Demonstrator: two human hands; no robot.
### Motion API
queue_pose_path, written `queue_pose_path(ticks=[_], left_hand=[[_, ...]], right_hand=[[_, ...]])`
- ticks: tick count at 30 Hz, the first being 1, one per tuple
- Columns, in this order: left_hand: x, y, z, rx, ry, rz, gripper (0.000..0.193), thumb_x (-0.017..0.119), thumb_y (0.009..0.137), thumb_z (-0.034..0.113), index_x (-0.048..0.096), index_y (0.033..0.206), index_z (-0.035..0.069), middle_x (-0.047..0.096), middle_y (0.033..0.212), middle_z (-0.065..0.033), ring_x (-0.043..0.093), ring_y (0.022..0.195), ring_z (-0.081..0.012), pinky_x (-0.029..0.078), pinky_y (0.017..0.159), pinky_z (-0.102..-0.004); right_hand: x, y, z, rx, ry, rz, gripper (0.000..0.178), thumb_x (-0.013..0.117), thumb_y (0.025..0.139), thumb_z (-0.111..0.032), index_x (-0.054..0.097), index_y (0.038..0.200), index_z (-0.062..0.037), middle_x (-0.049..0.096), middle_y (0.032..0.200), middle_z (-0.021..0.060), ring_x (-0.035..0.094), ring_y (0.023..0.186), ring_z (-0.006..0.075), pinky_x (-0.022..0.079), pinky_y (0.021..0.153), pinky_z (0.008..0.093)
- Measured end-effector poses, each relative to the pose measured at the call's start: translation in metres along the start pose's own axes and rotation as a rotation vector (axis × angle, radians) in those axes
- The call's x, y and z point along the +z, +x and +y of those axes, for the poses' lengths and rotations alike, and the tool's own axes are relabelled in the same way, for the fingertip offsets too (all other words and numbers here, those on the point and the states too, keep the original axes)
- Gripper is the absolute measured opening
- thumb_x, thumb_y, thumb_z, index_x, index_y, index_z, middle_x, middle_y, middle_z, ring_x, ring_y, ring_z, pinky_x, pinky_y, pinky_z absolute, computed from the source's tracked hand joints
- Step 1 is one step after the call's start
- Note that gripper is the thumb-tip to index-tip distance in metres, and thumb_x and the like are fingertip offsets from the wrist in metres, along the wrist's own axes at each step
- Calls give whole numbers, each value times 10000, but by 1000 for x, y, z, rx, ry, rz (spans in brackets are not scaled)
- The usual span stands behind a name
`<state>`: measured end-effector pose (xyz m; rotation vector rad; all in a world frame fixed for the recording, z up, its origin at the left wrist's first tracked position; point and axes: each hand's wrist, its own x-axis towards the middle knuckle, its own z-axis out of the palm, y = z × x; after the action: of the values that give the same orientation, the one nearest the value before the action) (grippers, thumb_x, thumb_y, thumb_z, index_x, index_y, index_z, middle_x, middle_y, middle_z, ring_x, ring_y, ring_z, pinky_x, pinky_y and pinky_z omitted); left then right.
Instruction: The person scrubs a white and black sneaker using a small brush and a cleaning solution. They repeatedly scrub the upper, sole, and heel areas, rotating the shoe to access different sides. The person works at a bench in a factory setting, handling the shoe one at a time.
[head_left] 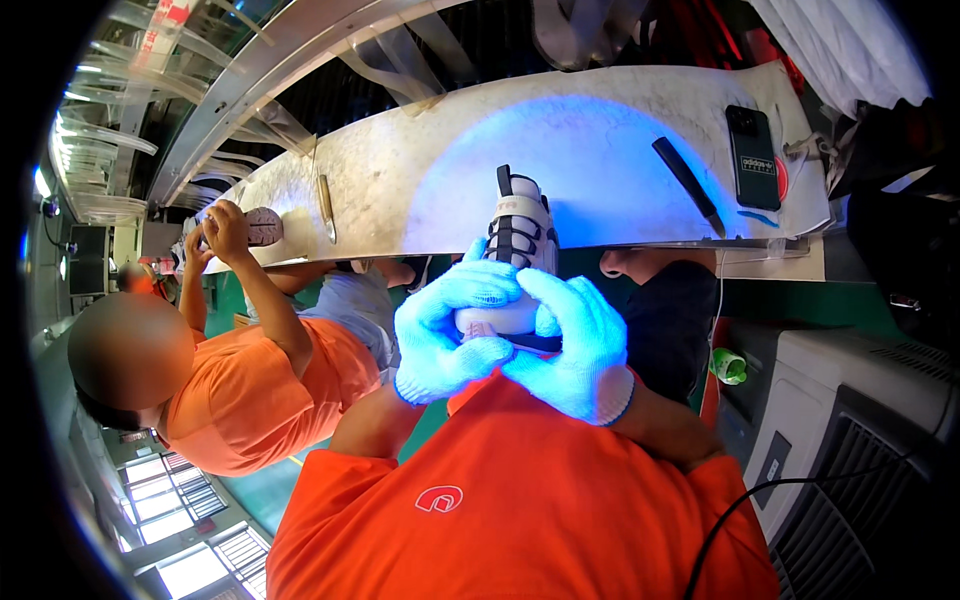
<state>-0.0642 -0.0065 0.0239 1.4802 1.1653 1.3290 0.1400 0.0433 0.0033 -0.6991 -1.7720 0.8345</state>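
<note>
Shoe: pale upper, black lacing, a light strap across the top and a black loop at the far end; its rounded toe, pinkish at the tip, faces the wearer. Scanning the table from the left, I pick out a co-worker's hands holding a pale piece by the near edge, then a slim tool, then a wide blue-lit stretch, my biggest gap, ending at a black rod and a phone. Below the right end, a grey machine stands near the right elbow. The near edge runs behind the shoe; from here I can't tell whether they touch. My view has the left hand, gloved, curled round the toe's left side, and the right hand, also gloved, cupping its right. All told, 2 half-closed hands grip 1 shoe between them, thumbs meeting by the toe tip.
</note>
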Motion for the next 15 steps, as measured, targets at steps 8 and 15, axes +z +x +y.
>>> queue_pose_path(ticks=[8, 15], left_hand=[[1, 7, 8, -70, 9, 100, 450, 912, 854, 242, 778, 1203, -7, 785, 1282, -190, 708, 1329, -351, 289, 1345, -611], [-14, 10, 1, -112, -29, 39, 523, 977, 787, 246, 757, 1191, -1, 787, 1265, -187, 692, 1349, -375, 348, 1313, -618]], right_hand=[[15, 1, 13, 25, 18, 96, 794, 1042, 700, -250, 682, 1374, -32, 630, 910, 73, 630, 724, 212, 531, 601, 342], [27, 3, 25, -43, 37, 138, 743, 1055, 715, -358, 683, 1279, -50, 637, 921, 80, 636, 737, 243, 528, 611, 368]])
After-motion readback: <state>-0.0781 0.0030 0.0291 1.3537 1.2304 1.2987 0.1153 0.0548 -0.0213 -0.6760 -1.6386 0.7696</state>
